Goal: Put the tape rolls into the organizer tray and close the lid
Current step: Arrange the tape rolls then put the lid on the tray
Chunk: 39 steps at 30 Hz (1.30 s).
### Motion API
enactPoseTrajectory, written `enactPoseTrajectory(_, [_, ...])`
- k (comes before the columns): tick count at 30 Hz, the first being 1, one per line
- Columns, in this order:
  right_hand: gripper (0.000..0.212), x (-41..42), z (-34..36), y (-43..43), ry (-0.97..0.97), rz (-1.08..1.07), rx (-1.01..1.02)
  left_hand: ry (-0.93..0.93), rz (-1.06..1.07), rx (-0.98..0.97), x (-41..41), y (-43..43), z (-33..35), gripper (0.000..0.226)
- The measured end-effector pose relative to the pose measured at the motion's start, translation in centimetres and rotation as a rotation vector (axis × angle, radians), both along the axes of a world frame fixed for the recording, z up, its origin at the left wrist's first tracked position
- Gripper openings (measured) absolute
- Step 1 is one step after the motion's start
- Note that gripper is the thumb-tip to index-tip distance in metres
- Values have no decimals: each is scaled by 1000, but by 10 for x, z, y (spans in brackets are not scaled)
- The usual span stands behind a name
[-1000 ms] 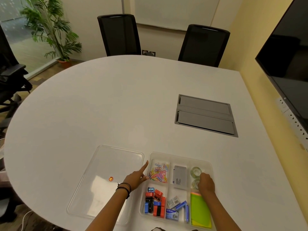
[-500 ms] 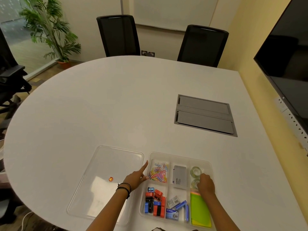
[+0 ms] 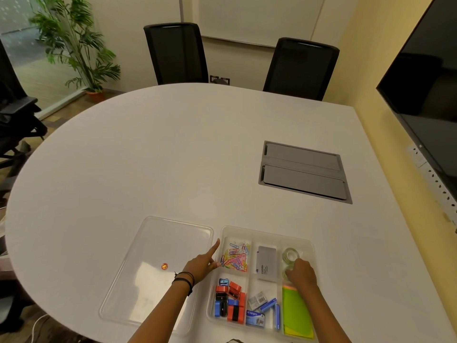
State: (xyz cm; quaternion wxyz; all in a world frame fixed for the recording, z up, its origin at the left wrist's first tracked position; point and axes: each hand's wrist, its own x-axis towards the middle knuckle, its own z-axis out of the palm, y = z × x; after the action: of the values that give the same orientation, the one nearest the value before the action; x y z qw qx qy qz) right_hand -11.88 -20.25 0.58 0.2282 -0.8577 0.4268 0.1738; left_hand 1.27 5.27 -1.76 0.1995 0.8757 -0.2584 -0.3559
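Note:
The clear organizer tray [image 3: 262,232] lies at the table's near edge. One clear tape roll [image 3: 290,253] lies flat in its far right compartment. A second tape roll [image 3: 286,271] sits just in front of it, partly covered by my right hand [image 3: 302,273], whose fingers curl down onto it. My left hand [image 3: 203,266] rests against the tray's left wall, with the index finger stretched out along the rim and the thumb touching it. The clear lid [image 3: 158,241] lies flat on the table to the left of the tray, apart from it.
Other compartments hold coloured paper clips [image 3: 235,258], a grey box [image 3: 266,263], sharpeners and staple boxes [image 3: 230,303], and green sticky notes [image 3: 296,310]. A small orange bead [image 3: 164,266] shows through the lid. A grey cable hatch [image 3: 304,169] sits in the table further back on the right.

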Motion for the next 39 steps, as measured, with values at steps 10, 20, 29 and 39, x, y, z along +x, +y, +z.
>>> enactPoseTrajectory(10, [42, 5, -3, 4, 32, 19, -15, -12, 0, -4, 1, 0, -2, 72])
enactPoseTrajectory(20, [32, 4, -13, -3, 39, 34, -64, -27, -3, -8, 1, 0, -5, 72])
enactPoseTrajectory(29, [33, 3, -18, -5, 34, 34, -107, -29, 0, -20, 1, 0, -2, 72])
enactPoseTrajectory(39, [21, 3, -21, -4, 79, 54, -171, -35, 1, -11, 1, 0, -3, 72])
